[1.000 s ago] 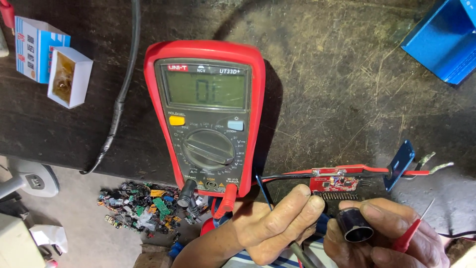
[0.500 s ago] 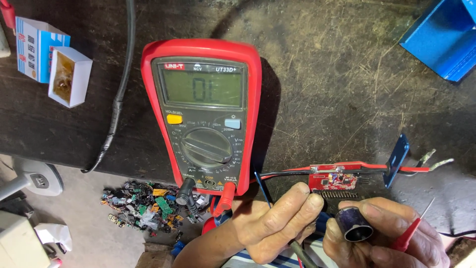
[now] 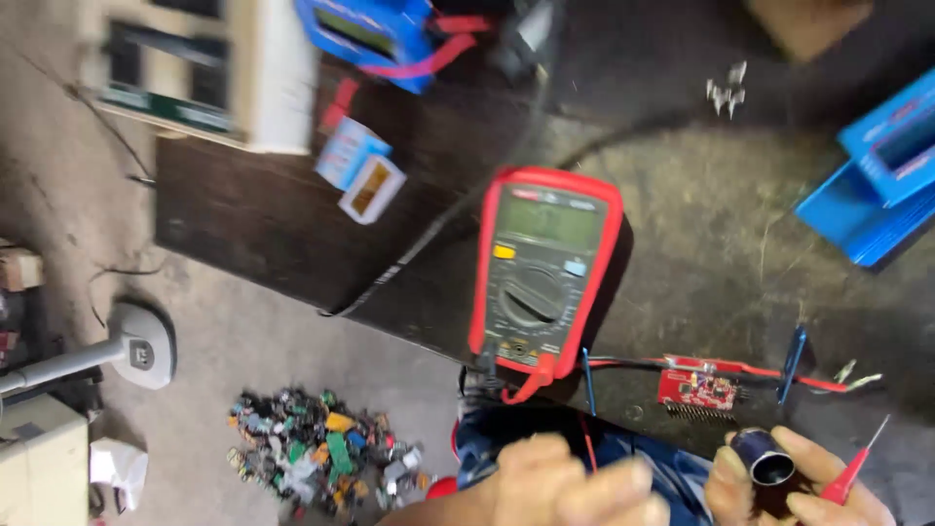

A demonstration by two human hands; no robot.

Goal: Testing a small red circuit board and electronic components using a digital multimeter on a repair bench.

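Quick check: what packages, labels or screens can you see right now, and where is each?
Multimeter: bench centre, red case, grey face, greenish screen.
Small box: left of it, blue and white carton, yellow window.
Blue device: top edge, pale screen, blurred.
Beige unit: top left, dark panels.

Our left hand (image 3: 560, 487) is blurred, fingers curled loosely; our right hand (image 3: 789, 487) closes its fingers in a grip.
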